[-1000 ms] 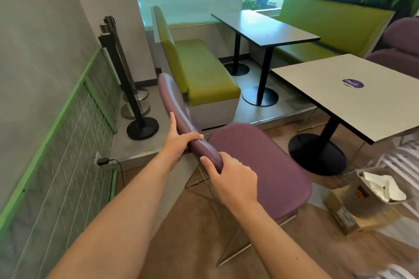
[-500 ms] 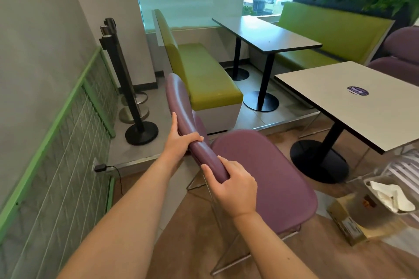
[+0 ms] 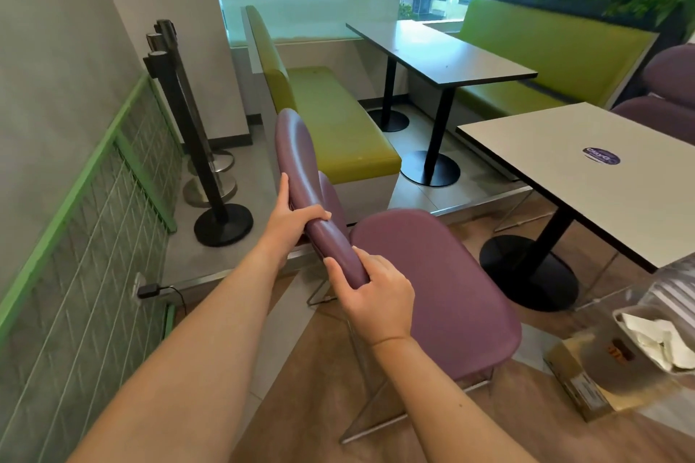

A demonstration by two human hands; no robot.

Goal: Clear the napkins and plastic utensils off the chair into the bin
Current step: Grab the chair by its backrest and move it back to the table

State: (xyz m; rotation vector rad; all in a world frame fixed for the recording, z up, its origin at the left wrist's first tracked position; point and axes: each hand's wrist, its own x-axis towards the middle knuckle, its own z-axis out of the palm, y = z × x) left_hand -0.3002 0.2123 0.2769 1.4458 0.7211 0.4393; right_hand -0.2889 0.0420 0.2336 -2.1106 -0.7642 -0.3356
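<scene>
A person stands behind a purple chair (image 3: pixel 432 293) in a cafeteria, both hands wrapped on its backrest (image 3: pixel 312 199); the left hand (image 3: pixel 291 220) is clamped round the middle of the top edge, thumb over the front, and the right hand (image 3: pixel 376 291) is clamped on the nearer end. Against the view 1 second ago the chair sits slightly further from the white table (image 3: pixel 586 177) and more of the seat shows, while both hands kept their places on the backrest, so the chair appears to be being shifted, not cleared; the seat is bare, which suggests the clearing itself is done. The napkins (image 3: pixel 654 338) lie crumpled in a clear bin (image 3: pixel 639 361) on the floor at lower right, beside a cardboard box (image 3: pixel 571 383); no utensils can be made out. For room: the table's black pedestal (image 3: pixel 530 274) stands near the seat's far edge, a raised floor step (image 3: pixel 210 274) runs just behind the backrest, and 3 barrier posts (image 3: pixel 180 124) stand on it to the left by the green grid panel (image 3: pixel 94 274); open wood floor lies toward the camera, the freest way to draw the chair; the bin sits near the seat's right corner and could be knocked.
</scene>
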